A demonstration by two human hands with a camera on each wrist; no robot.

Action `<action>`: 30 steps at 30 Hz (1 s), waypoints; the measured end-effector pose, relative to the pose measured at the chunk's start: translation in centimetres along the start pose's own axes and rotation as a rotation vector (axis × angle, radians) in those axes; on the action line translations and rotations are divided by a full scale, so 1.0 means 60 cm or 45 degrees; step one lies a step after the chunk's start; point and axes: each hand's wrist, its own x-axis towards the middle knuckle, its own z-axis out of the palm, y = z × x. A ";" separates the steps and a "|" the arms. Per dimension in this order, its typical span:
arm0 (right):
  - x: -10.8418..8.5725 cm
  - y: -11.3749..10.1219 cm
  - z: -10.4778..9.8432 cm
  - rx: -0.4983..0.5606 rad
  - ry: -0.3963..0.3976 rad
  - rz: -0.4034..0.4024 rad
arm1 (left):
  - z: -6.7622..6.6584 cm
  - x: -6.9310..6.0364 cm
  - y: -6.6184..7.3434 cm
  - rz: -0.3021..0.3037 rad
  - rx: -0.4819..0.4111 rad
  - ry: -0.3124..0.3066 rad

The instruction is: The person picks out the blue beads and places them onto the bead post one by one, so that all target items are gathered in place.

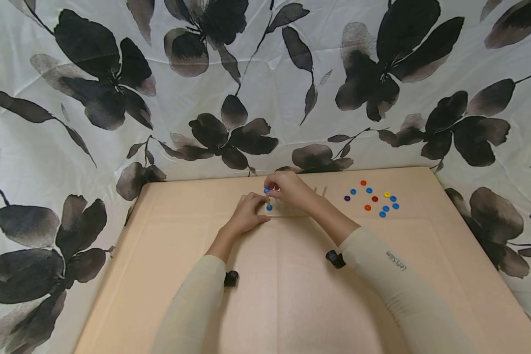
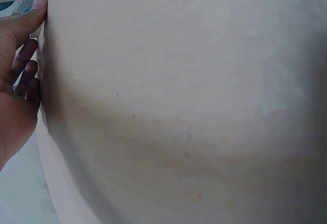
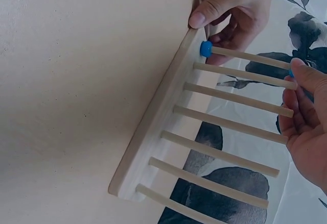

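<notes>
So the wooden rack (image 3: 153, 122) is sitting near the far edge of the bench (image 1: 181, 295), with a row of seven pegs (image 3: 232, 125) sticking up from its base. The left hand (image 1: 246, 214) is gripping one end of that base — thumb along the near side, the other fingers round the back. Right beside it, the lower blue bead (image 3: 206, 49) is sitting at the bottom of the end peg (image 3: 250, 57).

The right hand (image 1: 292, 189) is pinching the upper blue bead (image 3: 292, 73) between thumb and finger at the tip of that same peg. Fingers hide most of it, so I can't tell if it's actually threaded on. The other six pegs are bare.

Off to the right of the rack there's a loose scatter of beads (image 1: 374, 199) on the bench — six blue, two orange, plus a red, a yellow and a purple one. Behind the bench hangs a white cloth (image 1: 301, 83) with big dark flowers. Both sleeves (image 1: 190, 300) are pale beige.
</notes>
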 end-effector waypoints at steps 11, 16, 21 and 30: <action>0.004 0.006 0.004 0.009 -0.023 0.044 | 0.001 0.003 -0.001 -0.025 -0.011 -0.011; 0.004 0.012 0.007 -0.006 -0.014 0.038 | 0.002 0.004 0.001 -0.036 -0.003 -0.017; 0.002 0.016 0.010 -0.019 0.012 0.020 | 0.002 0.005 0.000 -0.043 -0.009 -0.024; 0.002 0.014 0.003 -0.002 0.005 0.040 | 0.001 0.005 -0.001 -0.047 -0.005 -0.023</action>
